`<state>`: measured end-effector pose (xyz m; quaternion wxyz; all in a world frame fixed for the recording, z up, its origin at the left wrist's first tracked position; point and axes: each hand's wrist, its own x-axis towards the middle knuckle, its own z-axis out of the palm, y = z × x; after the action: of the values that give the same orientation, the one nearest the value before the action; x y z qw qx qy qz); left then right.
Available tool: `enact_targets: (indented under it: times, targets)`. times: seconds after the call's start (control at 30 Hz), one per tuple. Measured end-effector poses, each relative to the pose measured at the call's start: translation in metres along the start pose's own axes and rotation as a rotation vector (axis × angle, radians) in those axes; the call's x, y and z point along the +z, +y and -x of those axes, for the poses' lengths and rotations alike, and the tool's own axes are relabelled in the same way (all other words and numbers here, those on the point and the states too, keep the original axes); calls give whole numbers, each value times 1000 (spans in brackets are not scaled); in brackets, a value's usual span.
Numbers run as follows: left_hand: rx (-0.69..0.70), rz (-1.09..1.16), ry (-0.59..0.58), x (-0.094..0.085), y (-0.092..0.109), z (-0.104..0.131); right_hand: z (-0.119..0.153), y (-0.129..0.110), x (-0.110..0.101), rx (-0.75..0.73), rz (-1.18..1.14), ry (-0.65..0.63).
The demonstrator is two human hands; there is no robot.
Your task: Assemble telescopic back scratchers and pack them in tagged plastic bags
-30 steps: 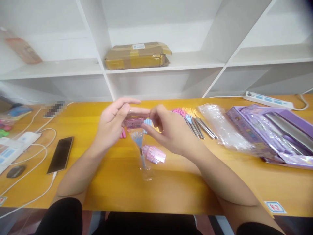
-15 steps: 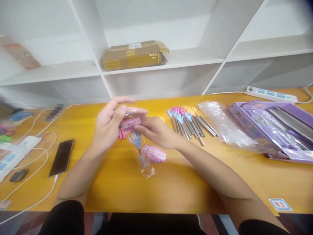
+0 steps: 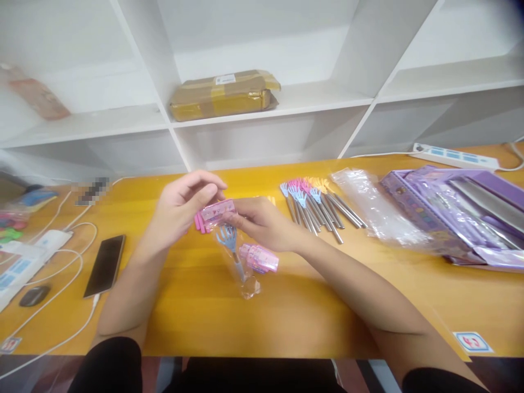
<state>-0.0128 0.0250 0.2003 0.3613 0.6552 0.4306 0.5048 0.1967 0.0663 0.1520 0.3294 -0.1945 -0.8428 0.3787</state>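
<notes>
My right hand (image 3: 262, 220) pinches a pink printed card (image 3: 217, 211) between thumb and fingers. Below the card lies a clear plastic bag (image 3: 250, 289) with a blue claw-shaped back scratcher (image 3: 227, 237) inside, its metal handle pointing toward me. At the card's left end is my left hand (image 3: 182, 204), fingers curved and thumb apart from them, with nothing visible in its grasp. Plain pink strips (image 3: 199, 222) show beside its palm. Just right of the bag, a small pile of pink printed cards (image 3: 258, 257) rests on the table.
Several back scratchers (image 3: 313, 204) with blue, pink and yellow heads lie behind my right hand. Clear bags (image 3: 374, 210) and a purple box (image 3: 426, 218) are farther right. A phone (image 3: 104, 266), cables and a power strip (image 3: 35, 256) occupy the left. A taped carton (image 3: 223, 98) sits on the shelf.
My left thumb and fingers have parted, and the shiny clear piece at their tips no longer shows. The pink card has shifted slightly left and down; my right hand still grips it.
</notes>
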Motion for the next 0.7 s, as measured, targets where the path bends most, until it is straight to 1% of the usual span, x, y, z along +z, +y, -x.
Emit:
enact_targets:
  times: [0.17, 0.33, 0.5, 0.7]
  targets:
    - [-1, -42, -17, 1, -1, 2, 0, 2, 0, -2, 40, 0]
    - [-33, -12, -25, 1, 0, 3, 0, 4, 1, -13, 58, 5]
    - [-48, 12, -85, 1, 2, 3, 0, 3, 0, -29, 52, -5]
    - [-26, -31, -135, 1, 5, 2, 0, 4, 0, -31, 23, 2]
